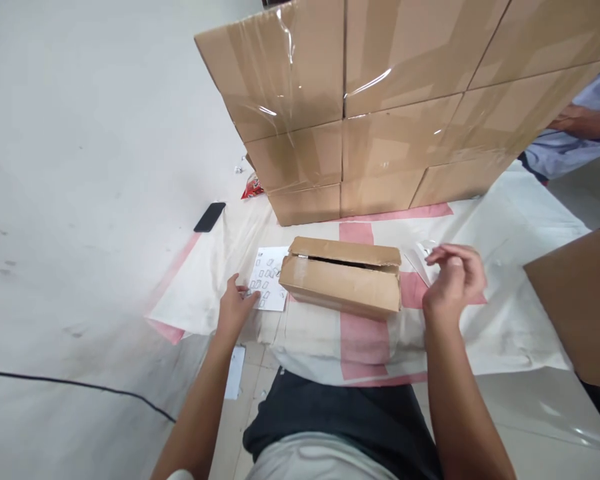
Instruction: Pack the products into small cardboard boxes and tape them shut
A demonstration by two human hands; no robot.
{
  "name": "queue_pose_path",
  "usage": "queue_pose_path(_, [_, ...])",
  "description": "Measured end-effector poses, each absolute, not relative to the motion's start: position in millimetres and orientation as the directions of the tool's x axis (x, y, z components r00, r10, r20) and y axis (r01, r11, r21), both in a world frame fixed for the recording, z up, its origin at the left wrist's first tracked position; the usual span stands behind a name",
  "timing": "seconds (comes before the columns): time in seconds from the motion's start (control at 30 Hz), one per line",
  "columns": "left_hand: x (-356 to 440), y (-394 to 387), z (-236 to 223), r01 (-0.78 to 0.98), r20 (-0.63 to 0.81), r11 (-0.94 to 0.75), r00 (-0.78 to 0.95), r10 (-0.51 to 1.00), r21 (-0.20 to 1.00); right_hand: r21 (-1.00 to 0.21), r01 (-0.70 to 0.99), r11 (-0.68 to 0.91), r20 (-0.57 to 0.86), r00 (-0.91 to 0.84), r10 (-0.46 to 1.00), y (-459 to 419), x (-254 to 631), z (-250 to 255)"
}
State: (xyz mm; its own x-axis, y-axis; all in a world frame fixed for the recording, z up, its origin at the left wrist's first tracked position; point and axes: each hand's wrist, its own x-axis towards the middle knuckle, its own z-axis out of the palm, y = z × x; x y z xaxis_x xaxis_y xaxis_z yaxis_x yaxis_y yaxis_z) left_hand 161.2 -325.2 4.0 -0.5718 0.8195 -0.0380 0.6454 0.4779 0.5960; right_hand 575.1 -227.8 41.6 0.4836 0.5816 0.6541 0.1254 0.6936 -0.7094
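Observation:
My left hand (pixel 237 307) is at the left edge of a white sheet (pixel 275 303) printed with small outlined shapes. Its thumb and fingers are apart, the thumb over the sheet's edge. Right of the sheet lies a long brown cardboard box (pixel 340 287), its top flaps nearly meeting, with a dark gap between them. My right hand (pixel 457 273) is raised beyond the box's right end with fingers curled and the thumb close to them. Whatever may be between them is too small to make out. Beside its fingertips is a whitish, partly see-through piece (pixel 419 260).
A tall stack of taped cardboard boxes (pixel 395 147) stands behind, on the white and pink cloth (pixel 300 357). A black phone (pixel 210 217) and a red packet (pixel 253 187) lie left. Another brown box (pixel 580 300) is at right. Another person's arm (pixel 587 122) shows far right.

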Motion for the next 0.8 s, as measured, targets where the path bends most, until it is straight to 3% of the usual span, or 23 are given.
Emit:
queue_pose_path(0.1, [152.3, -333.4, -5.9, 0.612, 0.023, 0.432, -0.593, 0.805, 0.663, -0.654, 0.092, 0.751, 0.621, 0.632, 0.464, -276.2, 556.6, 37.0])
queue_pose_path(0.17, [151.1, -339.3, -13.2, 0.545, 0.044, 0.369, -0.601, 0.798, 0.753, -0.642, 0.086, 0.762, 0.643, 0.601, 0.474, -312.7, 534.4, 32.1])
queue_pose_path(0.3, [155.5, -359.6, -25.4, 0.337, 0.021, 0.233, -0.606, 0.795, 0.912, -0.753, 0.086, 0.652, 0.657, 0.165, 0.736, -365.4, 482.1, 26.3])
queue_pose_path(0.4, [163.0, -383.5, -33.4, 0.317, 0.079, 0.145, -0.597, 0.798, 0.937, -0.802, 0.141, 0.581, 0.554, -0.191, 0.811, -372.6, 443.3, 26.6])
queue_pose_path(0.57, [177.8, -418.5, -36.3, 0.529, 0.269, 0.067, -0.532, 0.803, 0.846, -0.727, 0.331, 0.602, 0.411, -0.493, 0.767, -343.1, 382.0, 19.1])
queue_pose_path(0.73, [183.9, -431.4, -30.2, 0.735, 0.336, 0.085, -0.405, 0.85, 0.672, -0.413, 0.5, 0.761, 0.223, -0.755, 0.617, -322.8, 345.7, 14.5])
queue_pose_path(0.8, [182.9, -432.5, -31.1, 0.792, 0.347, 0.086, -0.359, 0.867, 0.604, -0.363, 0.516, 0.776, 0.178, -0.779, 0.601, -322.6, 339.9, 14.5])
